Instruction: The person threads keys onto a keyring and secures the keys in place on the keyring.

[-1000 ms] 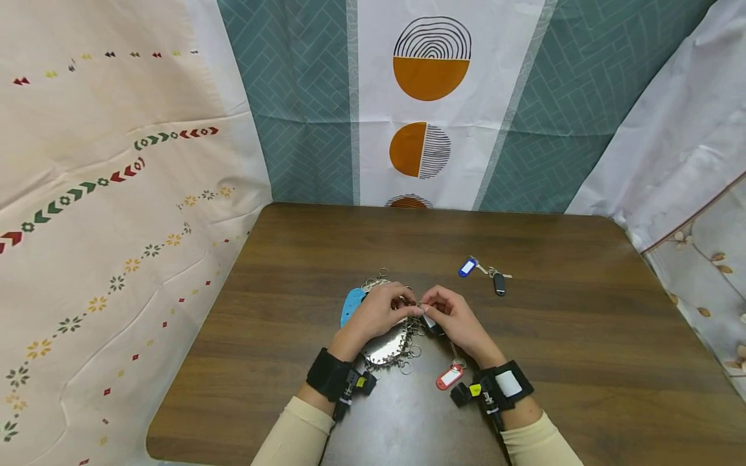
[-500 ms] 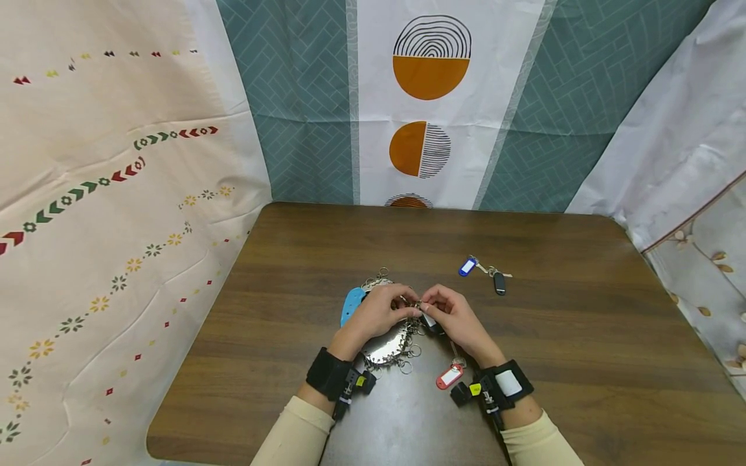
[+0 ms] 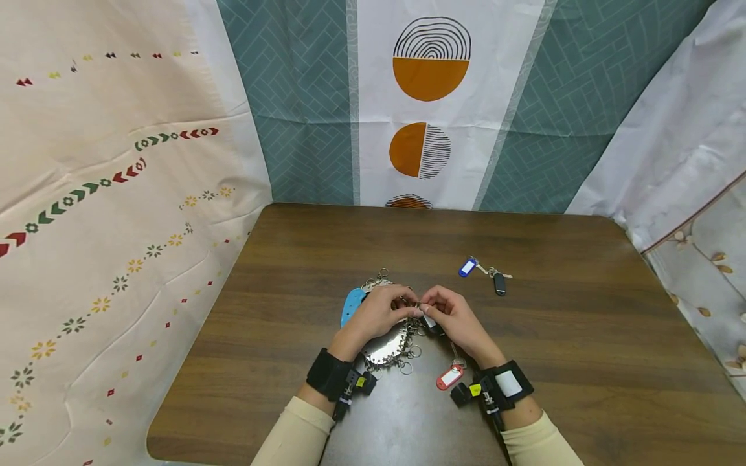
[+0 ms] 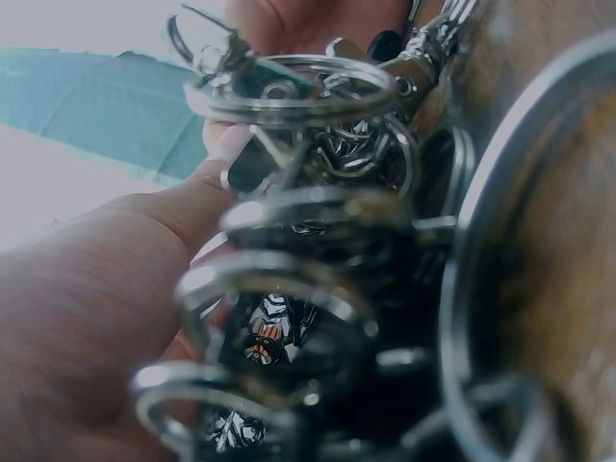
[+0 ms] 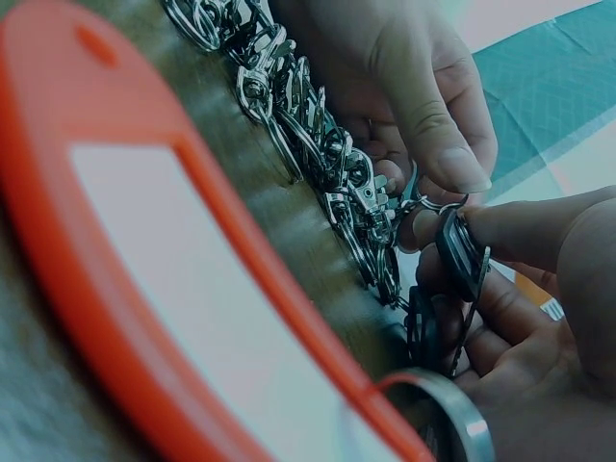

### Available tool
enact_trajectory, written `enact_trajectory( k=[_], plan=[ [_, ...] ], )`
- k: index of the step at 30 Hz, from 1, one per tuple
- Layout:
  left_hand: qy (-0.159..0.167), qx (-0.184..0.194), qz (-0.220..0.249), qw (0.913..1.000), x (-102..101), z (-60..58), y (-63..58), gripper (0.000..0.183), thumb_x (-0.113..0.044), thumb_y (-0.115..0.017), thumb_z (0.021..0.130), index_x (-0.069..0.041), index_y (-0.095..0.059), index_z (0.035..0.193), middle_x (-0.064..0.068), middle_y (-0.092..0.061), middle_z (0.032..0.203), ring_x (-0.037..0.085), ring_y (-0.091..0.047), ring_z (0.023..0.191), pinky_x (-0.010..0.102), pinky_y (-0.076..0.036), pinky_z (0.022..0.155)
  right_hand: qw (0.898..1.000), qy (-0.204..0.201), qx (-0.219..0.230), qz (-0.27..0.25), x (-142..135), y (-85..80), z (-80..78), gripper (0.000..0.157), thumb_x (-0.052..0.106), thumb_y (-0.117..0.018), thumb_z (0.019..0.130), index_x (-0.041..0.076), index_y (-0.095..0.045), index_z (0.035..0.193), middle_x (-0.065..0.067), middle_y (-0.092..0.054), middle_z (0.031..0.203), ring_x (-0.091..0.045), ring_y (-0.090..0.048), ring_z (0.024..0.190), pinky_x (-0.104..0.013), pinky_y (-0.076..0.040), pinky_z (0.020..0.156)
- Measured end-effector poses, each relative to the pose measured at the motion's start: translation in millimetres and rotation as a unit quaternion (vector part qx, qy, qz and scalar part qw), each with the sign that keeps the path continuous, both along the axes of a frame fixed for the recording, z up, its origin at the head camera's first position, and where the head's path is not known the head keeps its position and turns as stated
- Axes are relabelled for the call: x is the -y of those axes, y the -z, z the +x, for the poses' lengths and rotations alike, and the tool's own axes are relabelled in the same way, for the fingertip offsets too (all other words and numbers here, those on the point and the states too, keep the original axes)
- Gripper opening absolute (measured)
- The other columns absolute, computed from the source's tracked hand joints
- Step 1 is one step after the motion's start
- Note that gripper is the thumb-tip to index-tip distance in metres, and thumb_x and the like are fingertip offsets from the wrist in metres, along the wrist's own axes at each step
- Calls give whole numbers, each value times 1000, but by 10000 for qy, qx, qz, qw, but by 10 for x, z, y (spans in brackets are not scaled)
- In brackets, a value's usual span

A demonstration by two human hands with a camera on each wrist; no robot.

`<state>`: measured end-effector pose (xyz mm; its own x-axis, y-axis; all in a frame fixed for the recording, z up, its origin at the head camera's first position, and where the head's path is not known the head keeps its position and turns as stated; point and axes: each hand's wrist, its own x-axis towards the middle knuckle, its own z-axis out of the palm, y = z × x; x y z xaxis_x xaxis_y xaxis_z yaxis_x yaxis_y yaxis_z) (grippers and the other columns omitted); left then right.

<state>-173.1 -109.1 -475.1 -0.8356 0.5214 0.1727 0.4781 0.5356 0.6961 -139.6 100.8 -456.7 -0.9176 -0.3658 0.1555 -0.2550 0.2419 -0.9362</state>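
Over the table's middle my two hands meet fingertip to fingertip. My left hand [image 3: 381,309] pinches a thin split key ring [image 5: 433,203] between thumb and fingers. My right hand [image 3: 460,320] pinches a black key tag [image 5: 459,255], with a flat key [image 5: 472,310] hanging beside it, right at that ring. Under my left hand lies a shiny metal piece [image 3: 387,348], edged with many key rings and clasps [image 5: 332,168]. Part of it is hidden by the hand. Large split rings [image 4: 289,91] fill the left wrist view.
A red key tag [image 3: 450,377] lies near my right wrist. Farther back on the wooden table [image 3: 326,239] are a blue key tag [image 3: 467,266] and a black key tag [image 3: 499,283], with keys. A light blue flat piece [image 3: 352,304] shows left of my left hand.
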Motion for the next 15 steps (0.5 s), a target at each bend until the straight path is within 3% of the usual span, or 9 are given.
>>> enact_trajectory(
  k=[15],
  plan=[
    [-19,-27,12,10000,-3,-9,18,25,-44,-71,95,-24,-76,109,-8,-70,92,5,-61,75,26,-53,67,9999,-17,100,39,9,-17,5,9,-7,-58,100,-7,-63,107,-24,-68,95,-37,-55,76,-23,-43,63]
  ],
)
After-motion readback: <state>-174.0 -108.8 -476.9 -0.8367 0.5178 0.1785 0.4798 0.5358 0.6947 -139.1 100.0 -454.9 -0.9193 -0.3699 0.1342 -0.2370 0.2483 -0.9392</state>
